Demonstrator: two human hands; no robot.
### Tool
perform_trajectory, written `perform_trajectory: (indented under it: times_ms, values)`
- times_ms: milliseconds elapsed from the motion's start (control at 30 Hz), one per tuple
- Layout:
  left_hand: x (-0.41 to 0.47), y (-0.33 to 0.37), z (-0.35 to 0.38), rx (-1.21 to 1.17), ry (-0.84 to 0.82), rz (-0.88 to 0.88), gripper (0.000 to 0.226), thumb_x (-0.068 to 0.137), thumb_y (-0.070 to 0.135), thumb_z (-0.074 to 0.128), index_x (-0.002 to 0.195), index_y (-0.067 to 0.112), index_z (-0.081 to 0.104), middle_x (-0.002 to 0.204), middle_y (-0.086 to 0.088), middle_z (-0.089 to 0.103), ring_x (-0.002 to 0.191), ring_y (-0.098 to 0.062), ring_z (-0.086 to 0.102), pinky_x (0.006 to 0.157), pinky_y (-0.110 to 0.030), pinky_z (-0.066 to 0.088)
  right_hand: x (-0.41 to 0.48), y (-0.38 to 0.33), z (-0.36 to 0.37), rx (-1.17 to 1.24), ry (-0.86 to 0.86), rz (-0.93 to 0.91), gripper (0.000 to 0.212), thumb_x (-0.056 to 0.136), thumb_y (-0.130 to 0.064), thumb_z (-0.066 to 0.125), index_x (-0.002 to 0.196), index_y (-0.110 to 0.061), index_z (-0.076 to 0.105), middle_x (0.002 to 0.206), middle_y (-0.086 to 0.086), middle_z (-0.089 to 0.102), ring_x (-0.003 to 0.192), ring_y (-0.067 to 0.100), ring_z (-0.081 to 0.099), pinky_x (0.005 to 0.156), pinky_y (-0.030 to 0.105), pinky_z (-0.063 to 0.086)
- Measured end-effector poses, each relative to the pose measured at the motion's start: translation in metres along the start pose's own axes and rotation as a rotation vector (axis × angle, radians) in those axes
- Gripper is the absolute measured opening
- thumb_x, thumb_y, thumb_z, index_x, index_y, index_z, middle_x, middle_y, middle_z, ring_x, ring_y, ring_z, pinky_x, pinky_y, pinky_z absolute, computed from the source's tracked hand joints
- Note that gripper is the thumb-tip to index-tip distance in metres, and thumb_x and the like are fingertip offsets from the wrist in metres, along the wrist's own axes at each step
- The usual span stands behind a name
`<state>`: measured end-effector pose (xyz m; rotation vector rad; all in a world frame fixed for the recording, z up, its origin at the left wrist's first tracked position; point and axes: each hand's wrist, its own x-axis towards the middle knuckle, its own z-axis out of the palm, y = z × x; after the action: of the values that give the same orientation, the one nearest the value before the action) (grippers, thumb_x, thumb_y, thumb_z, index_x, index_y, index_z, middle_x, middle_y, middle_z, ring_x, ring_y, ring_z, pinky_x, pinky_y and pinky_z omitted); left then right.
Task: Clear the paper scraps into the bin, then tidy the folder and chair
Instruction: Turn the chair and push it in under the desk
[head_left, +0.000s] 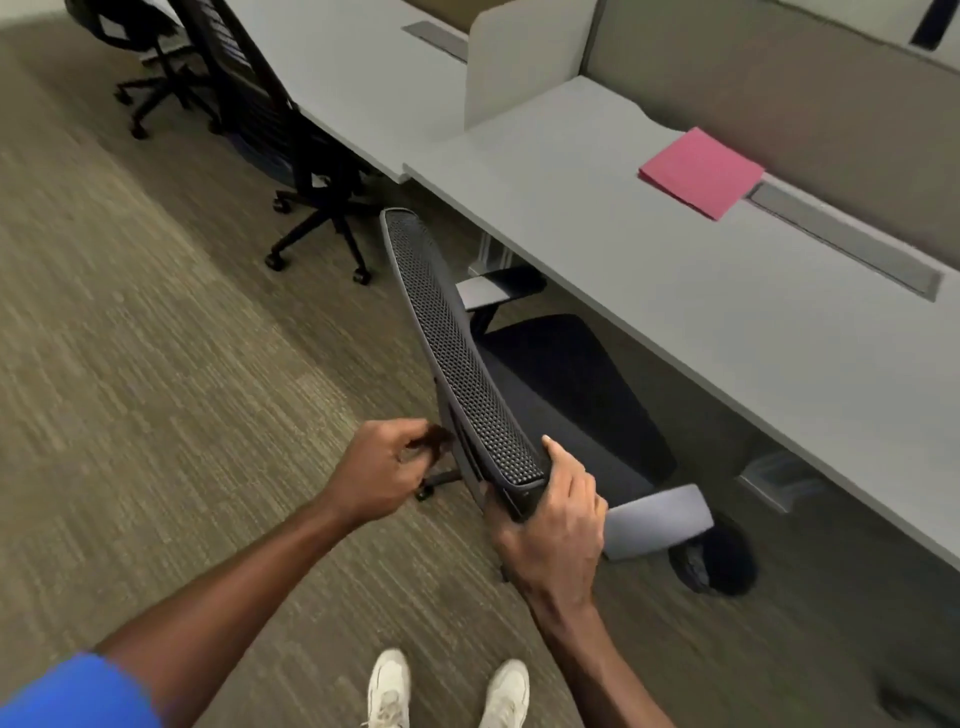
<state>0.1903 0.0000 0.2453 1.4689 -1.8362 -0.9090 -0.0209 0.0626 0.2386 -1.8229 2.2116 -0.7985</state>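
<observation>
A grey office chair (457, 338) with a black mesh back and dark seat stands at the white desk (649, 270), its seat partly under the desk edge. My right hand (550, 525) grips the near end of the chair's backrest top. My left hand (384, 473) hovers just left of the backrest with fingers curled and holds nothing. A pink folder (701, 171) lies closed on the desk near the back partition. A dark bin (714, 561) sits on the floor under the desk, to the right of the chair's grey armrest.
Two more black office chairs (291, 156) stand at the neighbouring desk to the left. White dividers and a beige partition (779, 88) line the desks' far side. Open carpet (156, 364) spreads left of me. My white shoes (447, 691) show at the bottom.
</observation>
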Motion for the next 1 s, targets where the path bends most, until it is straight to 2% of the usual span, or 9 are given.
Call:
perform_trajectory:
  times_ms: [100,200,300,467,533,600,667,767,1000]
  values:
    - [0.023,-0.005,-0.035,0.206,0.181,0.136,0.011,0.093,0.016,0.075,0.099,0.012,0.083,0.093,0.002,0.082,0.086,-0.018,0.078,0.079,-0.038,0.061,-0.001,-0.023,-0.017,-0.039,0.111,-0.045,0.083,0.077,-0.064,0.074,0.144,-0.02,0.055,0.136,-0.002,0.062,0.125,0.02,0.059,0.101,0.042,0.05]
    - [0.051,-0.008,-0.064,0.327,0.276,0.237,0.011,0.089,0.019,0.069,0.089,0.011,0.075,0.089,-0.003,0.076,0.083,-0.026,0.073,0.077,-0.044,0.06,-0.002,-0.044,-0.024,-0.175,0.097,-0.042,0.083,0.08,-0.074,0.062,0.143,-0.02,0.053,0.128,0.0,0.062,0.117,0.022,0.058,0.097,0.043,0.051]
    - [0.081,-0.012,-0.081,0.398,0.311,0.355,0.015,0.092,0.026,0.068,0.097,0.012,0.072,0.103,-0.005,0.07,0.097,-0.027,0.07,0.089,-0.045,0.057,0.0,-0.056,-0.023,-0.281,0.094,-0.001,0.08,0.087,-0.077,0.052,0.141,-0.018,0.054,0.12,0.003,0.064,0.108,0.026,0.06,0.093,0.046,0.051]
    - [0.113,-0.029,-0.092,0.421,0.228,0.275,0.073,0.09,0.068,0.063,0.139,0.015,0.061,0.131,-0.008,0.052,0.127,-0.031,0.055,0.108,-0.044,0.051,0.004,-0.042,-0.021,-0.429,0.058,0.053,0.071,0.101,-0.072,0.038,0.142,-0.017,0.057,0.111,0.007,0.067,0.1,0.031,0.06,0.086,0.048,0.046]
    - [0.12,-0.039,-0.094,0.451,0.178,0.249,0.087,0.087,0.078,0.056,0.152,0.021,0.053,0.151,-0.013,0.042,0.147,-0.036,0.041,0.121,-0.048,0.042,0.0,-0.034,-0.02,-0.458,0.073,0.049,0.071,0.102,-0.072,0.035,0.142,-0.017,0.056,0.106,0.008,0.065,0.095,0.031,0.058,0.084,0.049,0.044]
    - [0.128,-0.044,-0.092,0.442,0.09,0.23,0.097,0.086,0.086,0.049,0.162,0.025,0.041,0.172,-0.013,0.021,0.161,-0.036,0.024,0.13,-0.051,0.03,-0.002,-0.026,-0.02,-0.454,0.107,0.05,0.069,0.103,-0.072,0.036,0.143,-0.019,0.056,0.104,0.008,0.064,0.094,0.031,0.057,0.085,0.049,0.043]
    - [0.135,-0.044,-0.083,0.391,0.025,0.231,0.101,0.086,0.091,0.045,0.166,0.031,0.03,0.18,-0.005,0.002,0.167,-0.032,0.013,0.131,-0.048,0.023,-0.003,-0.017,-0.024,-0.448,0.134,0.063,0.068,0.103,-0.072,0.034,0.144,-0.021,0.055,0.106,0.007,0.063,0.096,0.03,0.057,0.09,0.05,0.044]
    - [0.142,-0.04,-0.065,0.359,0.032,0.268,0.099,0.089,0.089,0.045,0.168,0.033,0.024,0.18,0.006,-0.014,0.169,-0.026,-0.004,0.127,-0.046,0.02,0.0,-0.001,-0.032,-0.451,0.153,0.092,0.068,0.104,-0.072,0.031,0.148,-0.024,0.052,0.113,0.005,0.064,0.103,0.029,0.057,0.096,0.05,0.044]
    - [0.151,-0.033,-0.033,0.374,0.069,0.291,0.093,0.092,0.087,0.044,0.167,0.034,0.026,0.18,0.006,-0.017,0.168,-0.028,-0.017,0.122,-0.053,0.018,0.013,0.027,-0.046,-0.472,0.173,0.135,0.063,0.098,-0.067,0.048,0.149,-0.031,0.052,0.124,0.001,0.064,0.115,0.029,0.057,0.105,0.053,0.042]
